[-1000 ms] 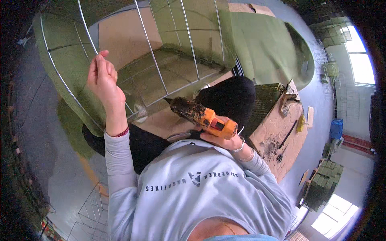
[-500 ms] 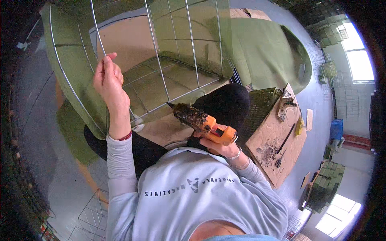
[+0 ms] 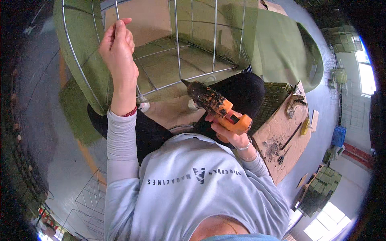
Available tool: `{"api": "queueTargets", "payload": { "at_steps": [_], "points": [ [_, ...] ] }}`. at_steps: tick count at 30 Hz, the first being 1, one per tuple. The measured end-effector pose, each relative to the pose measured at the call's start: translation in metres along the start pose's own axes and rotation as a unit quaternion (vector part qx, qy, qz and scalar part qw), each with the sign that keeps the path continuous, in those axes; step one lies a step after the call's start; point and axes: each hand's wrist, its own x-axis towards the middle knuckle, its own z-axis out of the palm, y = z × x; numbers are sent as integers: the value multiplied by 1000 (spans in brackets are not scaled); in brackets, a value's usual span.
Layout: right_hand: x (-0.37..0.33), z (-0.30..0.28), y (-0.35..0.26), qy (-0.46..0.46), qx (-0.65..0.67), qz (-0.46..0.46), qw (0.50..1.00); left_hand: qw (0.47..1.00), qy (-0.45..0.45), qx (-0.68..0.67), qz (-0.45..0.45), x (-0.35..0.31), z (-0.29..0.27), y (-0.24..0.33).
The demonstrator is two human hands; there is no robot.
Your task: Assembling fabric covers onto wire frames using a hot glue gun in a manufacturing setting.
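A wire frame (image 3: 178, 44) covered with green mesh fabric (image 3: 74, 48) stands in front of me, over my crossed legs. My left hand (image 3: 120, 52) is raised at its near side, fingers closed in a pinch around one of its upright metal wires. In my right hand (image 3: 232, 135) is an orange hot glue gun (image 3: 225, 110), gripped by its handle. Dark residue coats its front half. The dark nozzle points up and left, close to the frame's lower near bar; whether it touches I cannot tell.
Right of my knee, a cardboard sheet (image 3: 277, 140) lies on a green mesh-like crate (image 3: 275, 94), carrying scissors (image 3: 281, 160), a dark stick (image 3: 291, 135), a yellow item (image 3: 305, 126) and dark crumbs. Another green mesh-covered piece (image 3: 285, 48) stands beyond. Wire panels (image 3: 94, 197) lie at lower left.
My left hand has moved farther up, still pinching the wire. The glue gun in my right hand has shifted up and slightly right. The whole view has shifted a little too.
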Motion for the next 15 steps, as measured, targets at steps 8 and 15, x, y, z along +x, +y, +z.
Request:
{"api": "queueTargets", "payload": {
  "at_steps": [8, 15],
  "points": [
    [2, -3, -4, -30, -38, 29, 998, 1000, -10, 19, 23, 1, 1, -1],
    [-3, -3, 5, 4, -27, 30, 999, 1000, -11, 24, -5, -2, 4, 3]
  ]
}}
